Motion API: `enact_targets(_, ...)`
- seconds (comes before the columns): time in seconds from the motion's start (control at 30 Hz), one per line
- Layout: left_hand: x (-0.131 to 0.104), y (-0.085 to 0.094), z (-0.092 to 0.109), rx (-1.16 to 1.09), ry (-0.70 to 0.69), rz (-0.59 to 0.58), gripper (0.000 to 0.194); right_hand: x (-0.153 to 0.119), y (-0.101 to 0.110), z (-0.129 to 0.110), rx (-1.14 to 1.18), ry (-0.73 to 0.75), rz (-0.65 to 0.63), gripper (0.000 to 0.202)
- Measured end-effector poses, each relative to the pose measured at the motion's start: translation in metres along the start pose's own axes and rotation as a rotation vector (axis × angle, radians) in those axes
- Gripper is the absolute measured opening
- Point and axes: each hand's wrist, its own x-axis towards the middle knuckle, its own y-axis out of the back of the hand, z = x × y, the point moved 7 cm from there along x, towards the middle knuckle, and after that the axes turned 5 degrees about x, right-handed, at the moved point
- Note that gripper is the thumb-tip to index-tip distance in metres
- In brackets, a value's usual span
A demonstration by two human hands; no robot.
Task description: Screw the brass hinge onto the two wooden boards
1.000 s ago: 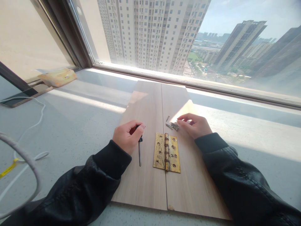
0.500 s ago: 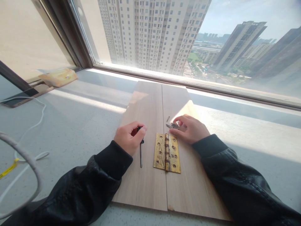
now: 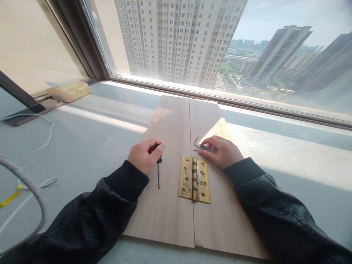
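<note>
My left hand (image 3: 145, 156) is closed round the handle of a screwdriver (image 3: 158, 175), whose shaft points down toward me above the left wooden board (image 3: 162, 220). Over the right board (image 3: 220, 223), my right hand (image 3: 222, 152) has thumb and fingers closing on a small pile of screws (image 3: 204, 147). A couple of screws lie just left of its fingertips. Below that hand, a worn brass hinge (image 3: 194, 179) lies opened flat across the seam between the boards, its pin along the seam. Its screw holes show no screws in them.
The boards rest on a pale speckled sill (image 3: 96, 146) under a large window. At the left are a phone (image 3: 20, 119), a white cable (image 3: 49, 135), a thicker grey cable (image 3: 35, 187) and a yellowish soft packet (image 3: 70, 91).
My left hand has moved a little left and up with the screwdriver. My right fingers have shifted slightly among the screws, and some screws lie differently.
</note>
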Motion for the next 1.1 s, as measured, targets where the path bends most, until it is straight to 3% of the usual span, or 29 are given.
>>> enact_targets(0.23, 0.01, 0.004, -0.018, 0.015, 0.069, 0.007, 0.03, 0.0, 0.001, -0.001, 0.003, 0.012, 0.008, 0.028)
enact_targets(1.1, 0.008, 0.004, -0.014, 0.085, -0.001, 0.015, 0.03, 0.0, 0.002, -0.003, 0.009, 0.016, 0.04, 0.023)
